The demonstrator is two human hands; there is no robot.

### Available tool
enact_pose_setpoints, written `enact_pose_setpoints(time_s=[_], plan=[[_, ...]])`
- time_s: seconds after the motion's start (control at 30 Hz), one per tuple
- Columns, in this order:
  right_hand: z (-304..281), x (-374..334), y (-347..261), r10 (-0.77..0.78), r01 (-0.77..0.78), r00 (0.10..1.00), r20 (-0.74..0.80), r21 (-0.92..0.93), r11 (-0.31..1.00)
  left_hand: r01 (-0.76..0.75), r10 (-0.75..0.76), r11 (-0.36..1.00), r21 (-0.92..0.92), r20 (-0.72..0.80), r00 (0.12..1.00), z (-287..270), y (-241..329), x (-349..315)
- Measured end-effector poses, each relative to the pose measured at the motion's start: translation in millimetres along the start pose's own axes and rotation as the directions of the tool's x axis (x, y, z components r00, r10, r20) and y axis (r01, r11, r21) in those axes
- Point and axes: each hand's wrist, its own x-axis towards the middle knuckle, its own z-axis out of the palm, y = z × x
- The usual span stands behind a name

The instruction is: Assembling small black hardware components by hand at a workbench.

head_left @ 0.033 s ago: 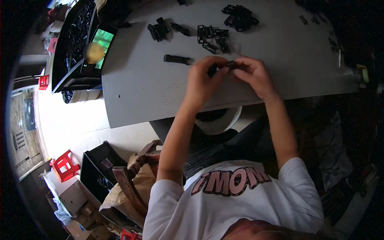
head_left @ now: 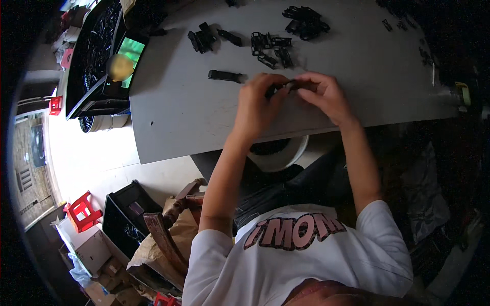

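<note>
Both hands meet above the grey worktop point(head_left: 204, 117), near its front edge. The left hand point(head_left: 258, 104) and the right hand point(head_left: 326, 94) together hold a small black plastic part point(head_left: 282, 87), which spans the gap between them just above the worktop surface. The fingers of the left hand are curled and clamped on the part's left end; the fingers of the right hand are pinched on its right end. Detail of the part is too small to make out.

Just beyond the left hand, a single oblong black piece point(head_left: 225, 76) lies flat on the worktop. Further back, a loose cluster of black clips point(head_left: 270, 48) sits near the hands, a second heap of black parts point(head_left: 305, 21) lies well behind it, and a smaller group of black pieces point(head_left: 203, 38) lies to the left.

At the worktop's left end, a phone with a lit green screen point(head_left: 130, 56) leans against a dark tray point(head_left: 94, 56) filled with black parts. Below the worktop edge, a white round bucket point(head_left: 286, 155) shows in front of the person's lap. On the floor to the left stand a red plastic stool point(head_left: 81, 210) and a black crate point(head_left: 125, 214).
</note>
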Motion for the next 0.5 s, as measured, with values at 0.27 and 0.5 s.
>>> enact_pose_setpoints(time_s=[0.27,0.5], plan=[[-47.6,85.0,6.0,-0.718,0.291,0.692,-0.072,-0.883,0.369,-0.111,0.141,0.840,0.530,-0.017,0.990,5.9,2.3,-9.4],[-64.8,93.2,2.3,-0.653,0.083,0.755,-0.056,-0.980,0.181,0.196,0.119,0.640,0.743,-0.347,0.930,-58.9,-6.3,-17.1]])
